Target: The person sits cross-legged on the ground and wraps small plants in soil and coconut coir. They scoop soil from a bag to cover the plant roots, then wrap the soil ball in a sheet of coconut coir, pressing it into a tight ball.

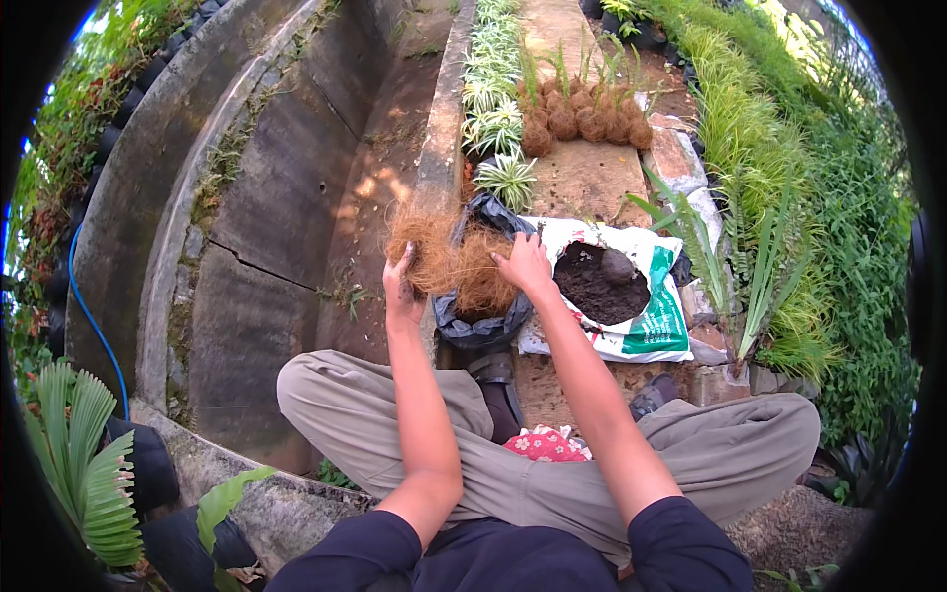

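Note:
My left hand [403, 285] grips a loose wad of brown coconut fibre [422, 255], held up left of a black plastic bag [473, 333]. More coir [481, 277] fills the mouth of that bag and runs together with the wad. My right hand [527, 260] is at the bag's right side, its fingers on the fibre there; how firmly they hold it is hard to see. Right of the bag lies a white and green plastic sack [658, 303] with a hole cut in its top. Dark soil [599, 292] shows inside, with a rounded dark lump [617, 266] on it.
Several fibre-wrapped balls with ferns [584, 122] stand farther up the stone path [592, 174]. Variegated spider plants [492, 126] line its left side, beside a concrete channel [370, 192]. Stone blocks [673, 159] and grassy plants [732, 118] border the right. A red floral cloth [547, 445] lies between my legs.

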{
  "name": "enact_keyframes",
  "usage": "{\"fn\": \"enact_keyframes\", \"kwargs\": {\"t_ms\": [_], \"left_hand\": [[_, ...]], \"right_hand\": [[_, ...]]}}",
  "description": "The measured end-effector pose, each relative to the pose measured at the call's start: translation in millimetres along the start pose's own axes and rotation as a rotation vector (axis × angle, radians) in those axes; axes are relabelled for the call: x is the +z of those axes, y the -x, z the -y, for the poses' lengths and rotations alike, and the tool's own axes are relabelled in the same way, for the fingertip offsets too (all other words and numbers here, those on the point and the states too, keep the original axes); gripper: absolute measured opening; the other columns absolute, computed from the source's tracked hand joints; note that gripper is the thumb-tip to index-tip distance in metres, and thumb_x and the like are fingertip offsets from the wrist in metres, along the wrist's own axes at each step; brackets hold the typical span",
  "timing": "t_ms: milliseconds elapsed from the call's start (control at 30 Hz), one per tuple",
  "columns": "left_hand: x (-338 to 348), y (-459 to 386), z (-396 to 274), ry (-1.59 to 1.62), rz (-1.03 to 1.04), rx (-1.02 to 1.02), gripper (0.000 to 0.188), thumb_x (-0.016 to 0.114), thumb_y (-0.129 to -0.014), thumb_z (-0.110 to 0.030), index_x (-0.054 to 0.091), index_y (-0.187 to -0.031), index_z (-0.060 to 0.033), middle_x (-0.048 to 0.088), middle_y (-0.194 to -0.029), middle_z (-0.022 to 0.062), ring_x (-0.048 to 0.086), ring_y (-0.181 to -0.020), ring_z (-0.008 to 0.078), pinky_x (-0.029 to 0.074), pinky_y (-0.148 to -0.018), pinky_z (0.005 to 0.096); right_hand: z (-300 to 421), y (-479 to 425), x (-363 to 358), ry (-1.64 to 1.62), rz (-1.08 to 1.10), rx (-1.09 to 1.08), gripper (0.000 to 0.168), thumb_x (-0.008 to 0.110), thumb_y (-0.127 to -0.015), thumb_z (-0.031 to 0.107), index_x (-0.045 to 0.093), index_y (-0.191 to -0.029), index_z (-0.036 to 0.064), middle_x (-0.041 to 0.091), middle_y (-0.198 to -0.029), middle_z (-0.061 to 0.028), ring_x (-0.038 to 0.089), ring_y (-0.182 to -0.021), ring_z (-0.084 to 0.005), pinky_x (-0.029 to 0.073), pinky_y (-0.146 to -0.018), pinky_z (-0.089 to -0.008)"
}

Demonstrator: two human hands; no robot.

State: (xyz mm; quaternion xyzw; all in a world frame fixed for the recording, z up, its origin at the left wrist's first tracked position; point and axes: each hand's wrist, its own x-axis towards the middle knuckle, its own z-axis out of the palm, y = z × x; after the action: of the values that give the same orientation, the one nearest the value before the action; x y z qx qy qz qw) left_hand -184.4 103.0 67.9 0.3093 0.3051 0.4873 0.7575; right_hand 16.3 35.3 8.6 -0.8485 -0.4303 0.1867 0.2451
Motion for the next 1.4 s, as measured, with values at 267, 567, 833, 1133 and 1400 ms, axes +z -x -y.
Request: {"fn": "enact_keyframes", "kwargs": {"t_ms": [267,567,833,1133,1400], "left_hand": [[25,-8,47,0.187,0.168,-0.248,0.045,0.056,-0.097,-0.028,0.053,-0.131,0.0001,0.062,-0.125,0.0154,0.062,-0.111,0.0318,0.052,-0.094,0.0474],[67,-9,93,-0.541,0.211,-0.195,0.034,0.059,-0.099,-0.026,0.059,-0.123,-0.0011,0.066,-0.109,0.0062,0.064,-0.091,0.0152,0.053,-0.078,0.0319],[116,17,133,-0.598,0.282,-0.149,0.027,0.059,-0.099,-0.021,0.064,-0.113,0.0023,0.069,-0.095,0.0043,0.063,-0.076,0.0105,0.051,-0.065,0.0263],[148,61,173,-0.614,0.315,-0.194,0.035,0.078,-0.083,-0.009,0.065,-0.111,0.0077,0.072,-0.1,0.0115,0.067,-0.085,0.0139,0.054,-0.077,0.0279],[148,62,167,-0.553,0.305,-0.248,0.035,0.082,-0.08,-0.012,0.066,-0.106,0.0054,0.071,-0.099,0.0102,0.067,-0.087,0.0139,0.054,-0.075,0.0278]], "right_hand": [[11,-8,-85,-0.958,0.646,-0.008,0.067,0.072,-0.089,0.042,0.048,-0.139,0.004,0.06,-0.128,-0.0103,0.059,-0.111,-0.0188,0.053,-0.084,-0.0371],[-30,10,-121,-0.584,0.096,-0.077,0.032,0.071,-0.087,0.015,0.067,-0.115,0.0,0.072,-0.106,-0.0167,0.068,-0.1,-0.0262,0.05,-0.088,-0.0366],[-115,46,-138,-0.67,-0.108,0.206,0.043,0.066,-0.092,0.027,0.063,-0.12,-0.005,0.068,-0.113,-0.0226,0.065,-0.106,-0.0318,0.047,-0.093,-0.0386],[-140,89,-149,-0.512,-0.175,0.293,0.051,0.083,-0.076,0.025,0.067,-0.116,-0.003,0.071,-0.109,-0.0171,0.068,-0.1,-0.0263,0.051,-0.089,-0.0364],[-133,122,-168,-0.813,-0.292,0.414,0.04,0.08,-0.078,0.008,0.068,-0.115,-0.003,0.072,-0.109,-0.0116,0.068,-0.098,-0.0186,0.051,-0.088,-0.0326]]}}
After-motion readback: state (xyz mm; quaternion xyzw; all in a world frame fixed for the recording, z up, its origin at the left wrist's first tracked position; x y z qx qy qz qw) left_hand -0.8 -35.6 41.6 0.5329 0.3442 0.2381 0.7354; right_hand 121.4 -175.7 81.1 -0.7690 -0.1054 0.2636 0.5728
